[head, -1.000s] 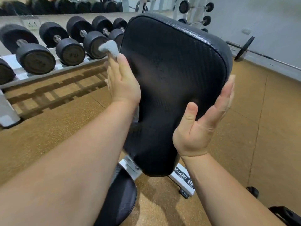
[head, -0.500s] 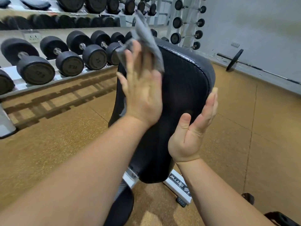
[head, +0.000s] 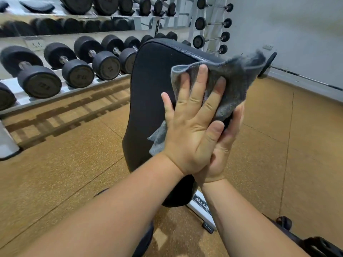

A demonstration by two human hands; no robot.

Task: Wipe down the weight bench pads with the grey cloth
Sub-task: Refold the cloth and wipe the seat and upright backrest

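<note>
The black back pad (head: pixel 150 101) of the weight bench stands upright in front of me. The grey cloth (head: pixel 232 82) lies spread over its upper right part, one corner flapping past the right edge. My left hand (head: pixel 193 127) presses the cloth flat against the pad, fingers apart and pointing up. My right hand (head: pixel 226 145) cups the pad's right edge from behind, partly hidden by the left hand, its fingers touching the cloth's lower end. The seat pad (head: pixel 144 242) shows dark under my left forearm.
A dumbbell rack (head: pixel 70 71) runs along the left and back. Barbells hang on a white stand (head: pixel 211 34) at the back right. The bench's white frame (head: pixel 202 204) sits on the cork-coloured floor, with a dark wheeled base (head: pixel 315 243) at bottom right.
My left hand has swept the cloth from the pad's left edge over its top to the upper right. The right hand has closed in against the pad's right edge.
</note>
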